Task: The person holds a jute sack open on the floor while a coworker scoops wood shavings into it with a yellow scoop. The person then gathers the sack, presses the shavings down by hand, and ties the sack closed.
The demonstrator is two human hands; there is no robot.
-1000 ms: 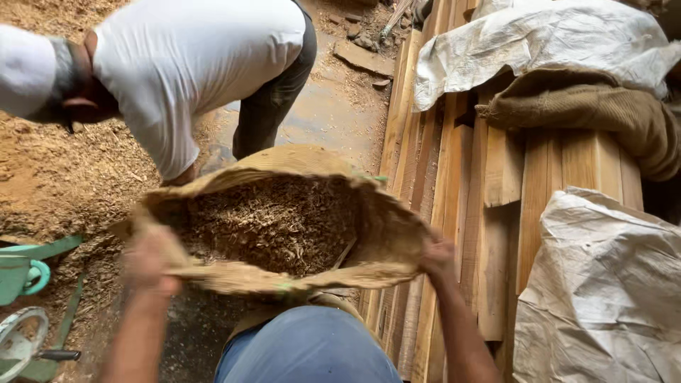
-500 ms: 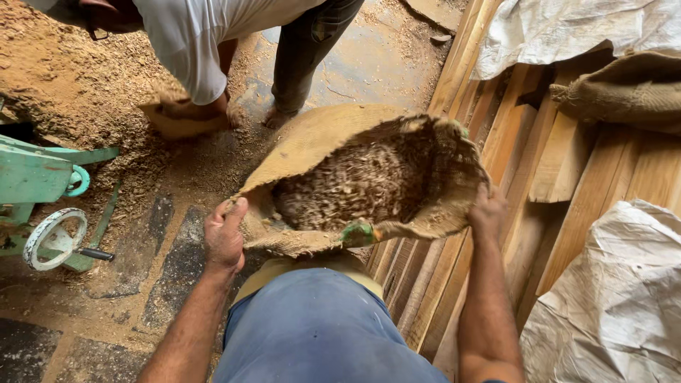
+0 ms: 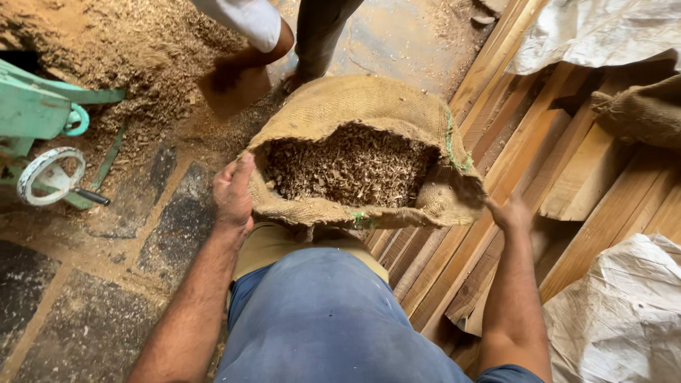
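The person is holding a coarse brown burlap sack [image 3: 369,113] open at its mouth, in front of the body at about knee level. The left hand [image 3: 233,193] is gripping the left side of the rim, with its fingers [image 3: 241,174] closed over the folded cloth. The right hand [image 3: 509,211] is gripping the right side of the rim; its fingers are curling into the fabric and are mostly hidden, but the grasp is reading as closed. The sack is filled nearly to the rim with brown wood shavings [image 3: 351,167].

Step in hand, as judged: the sack is being held spread and steady while full. The next move is calling for an even grip on both sides, because the rim is soft and the load is likely heavy.

The sack is resting over a dark stone-slab floor [image 3: 85,312] dusted with sawdust. A loose sawdust heap [image 3: 128,42] is lying at the far left. A pale green metal machine with a handwheel [image 3: 42,142] is standing at the left. Stacked wooden planks [image 3: 567,163] are lying to the right, with white woven bags [image 3: 624,312] near and far right. A second person [image 3: 284,28] is bending at the far side.
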